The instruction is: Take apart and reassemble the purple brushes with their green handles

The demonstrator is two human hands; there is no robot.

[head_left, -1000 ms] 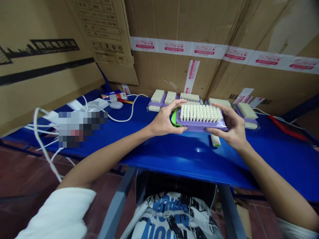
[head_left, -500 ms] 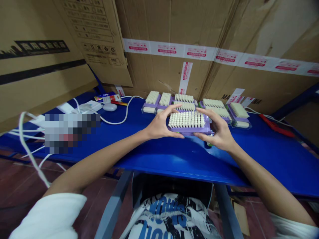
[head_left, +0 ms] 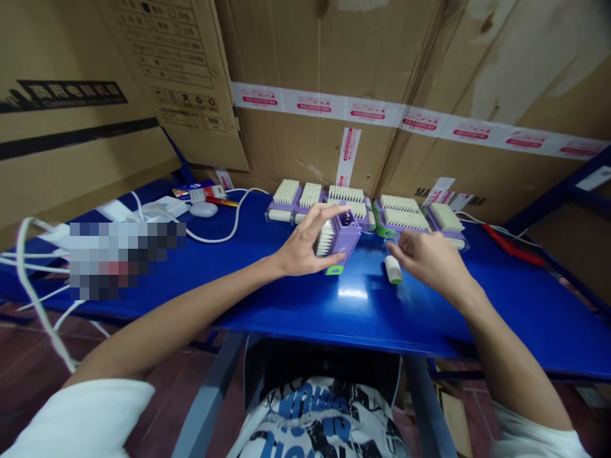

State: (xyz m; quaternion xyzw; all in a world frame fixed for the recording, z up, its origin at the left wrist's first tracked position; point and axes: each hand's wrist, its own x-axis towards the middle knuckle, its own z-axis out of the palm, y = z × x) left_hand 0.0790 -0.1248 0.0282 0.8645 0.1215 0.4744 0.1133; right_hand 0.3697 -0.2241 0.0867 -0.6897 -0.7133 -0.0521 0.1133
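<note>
My left hand [head_left: 305, 245] grips a purple brush with white bristles [head_left: 340, 238], turned on end with its bristles facing left and a green tip at the bottom. My right hand [head_left: 427, 257] hovers low over the blue table [head_left: 372, 305] just right of a small white roller with a green end [head_left: 393, 269]. That hand is smeared by motion and its fingers are curled; I cannot make out whether anything is in them. A row of similar purple brushes [head_left: 398, 215] lines the back of the table.
Cardboard boxes [head_left: 334, 76] wall in the back and left. White cables [head_left: 224, 229], a white mouse [head_left: 203, 208] and small packets lie at the table's left. A red tool [head_left: 513, 247] lies at the far right. My lap is under the table's front edge.
Both hands held the brush flat, bristles up. Now the right hand has let go and moved right toward the roller, while the left hand has turned the brush on end.
</note>
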